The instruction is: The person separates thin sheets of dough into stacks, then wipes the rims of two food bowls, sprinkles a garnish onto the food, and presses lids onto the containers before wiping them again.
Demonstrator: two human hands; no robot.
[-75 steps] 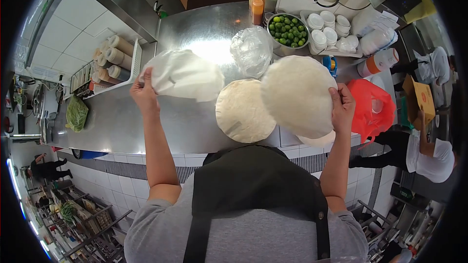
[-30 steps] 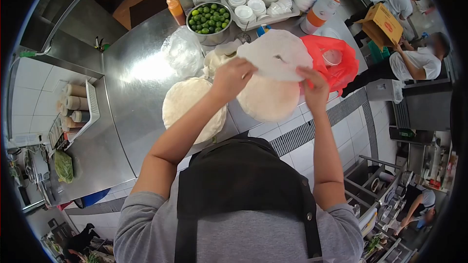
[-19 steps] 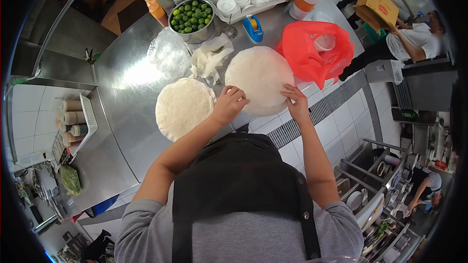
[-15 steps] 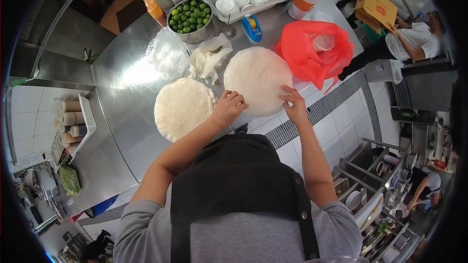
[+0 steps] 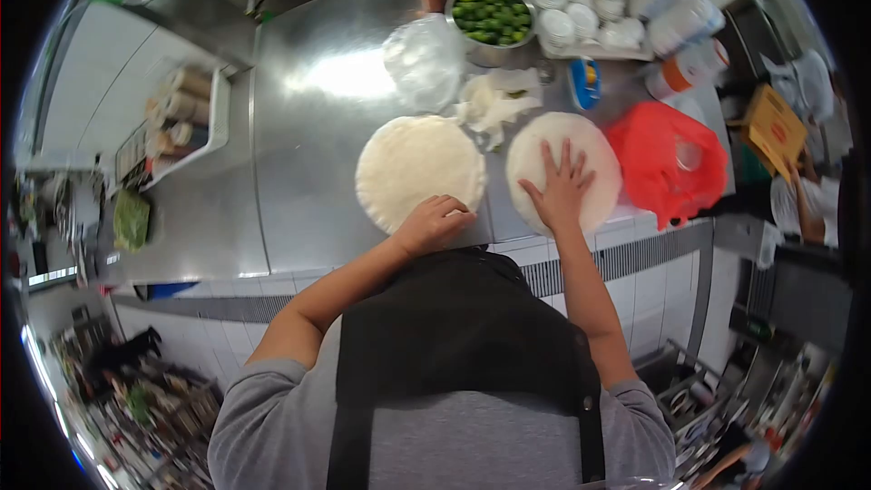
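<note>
Two pale, round, flat breads like large tortillas lie side by side on the steel table. My right hand [image 5: 564, 186] rests flat on the right-hand flatbread [image 5: 526, 159], fingers spread. At the near right edge of the left-hand flatbread [image 5: 413, 163] is my left hand [image 5: 435, 224], its fingers curled and pressed together. Whatever those fingers may hold is hidden. Behind the breads lies a crumpled whitish cloth or wrapper [image 5: 497, 98]. A red plastic bag [image 5: 667, 159] with a clear container inside sits just right of the right-hand bread.
Toward the back stand a metal pot of green limes [image 5: 493, 16], a tray of small white bowls [image 5: 581, 14], a blue tape dispenser [image 5: 583, 83] and a clear plastic bag [image 5: 422, 63]. A white basket of rolls [image 5: 218, 113] stands left. A person carries a cardboard box [image 5: 774, 132] at right.
My left hand has moved from the right-hand flatbread's edge to the left-hand one. The right hand has gone from pinching the rim to lying flat on top. The view has turned.
</note>
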